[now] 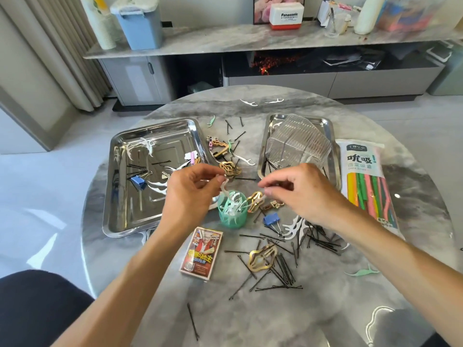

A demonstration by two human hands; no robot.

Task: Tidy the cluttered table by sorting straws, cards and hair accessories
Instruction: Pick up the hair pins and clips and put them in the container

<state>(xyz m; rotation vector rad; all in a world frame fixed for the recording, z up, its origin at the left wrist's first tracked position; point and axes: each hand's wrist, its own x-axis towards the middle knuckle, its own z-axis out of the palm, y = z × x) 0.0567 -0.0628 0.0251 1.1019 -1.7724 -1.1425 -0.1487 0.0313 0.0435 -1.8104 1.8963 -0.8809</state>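
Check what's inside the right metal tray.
The right metal tray holds a clear ribbed plastic container, a white floss pick and some black bobby pins. The container and right hand cover the rest.

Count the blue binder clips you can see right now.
2 blue binder clips: one lies in the left tray, the other on the table right of the green cup. Clutter may hide more.

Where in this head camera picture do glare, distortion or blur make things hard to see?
Head view: bright glare on the shiny left steel tray mixes reflections with its contents; window light also shines off the round grey marble table. The wide-angle lens bends the long marble shelf behind and stretches both forearms. The left hand and right hand look slightly soft.
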